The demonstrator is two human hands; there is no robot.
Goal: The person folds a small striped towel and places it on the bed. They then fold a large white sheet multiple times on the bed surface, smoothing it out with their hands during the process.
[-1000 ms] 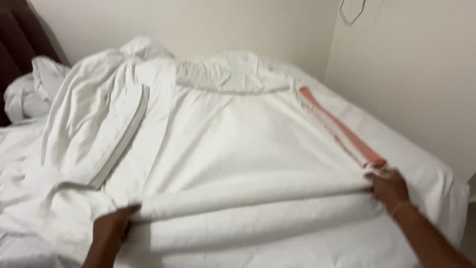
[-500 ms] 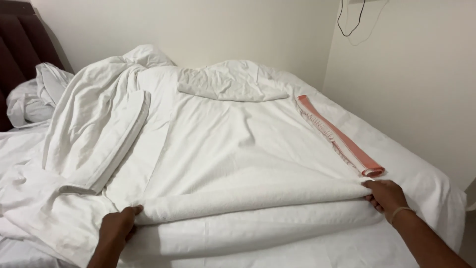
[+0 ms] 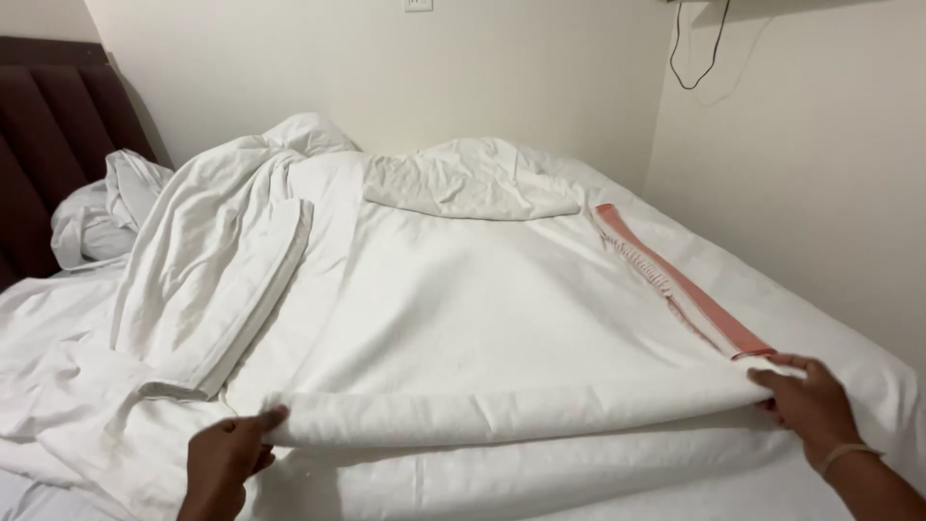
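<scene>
— What were the hands doing with the thick white textured blanket [image 3: 502,318] at that point?

— Both gripped its folded near edge, which lay across the foot of the bed. The left hand [image 3: 227,458] was closed over the left end of the fold, thumb on top. The right hand [image 3: 810,405] pinched the right end, fingers curled round the cloth just below the tip of the salmon-pink fabric strip [image 3: 675,285].

— Had anything shifted compared with a second earlier?

— Yes. The fold looked flatter and tidier, and its leading edge sat a little further up the bed. The hands had stayed at the two ends, though the left one had come in closer to the corner. I'd judge the layers were being squared up rather than a fresh fold begun.

— Where did the rest of the bedding sit?

— A crumpled white sheet [image 3: 203,280] was heaped to the left, and a rumpled white pillow [image 3: 468,178] lay at the far end near the wall. A dark padded headboard [image 3: 48,154] stood at the far left.

— Anything you couldn't make out?

— The fingers under the fold were hidden, so how much cloth each held was unclear. Both forearms were cut off by the lower edge, and the layer beneath the fold was mostly covered.
</scene>
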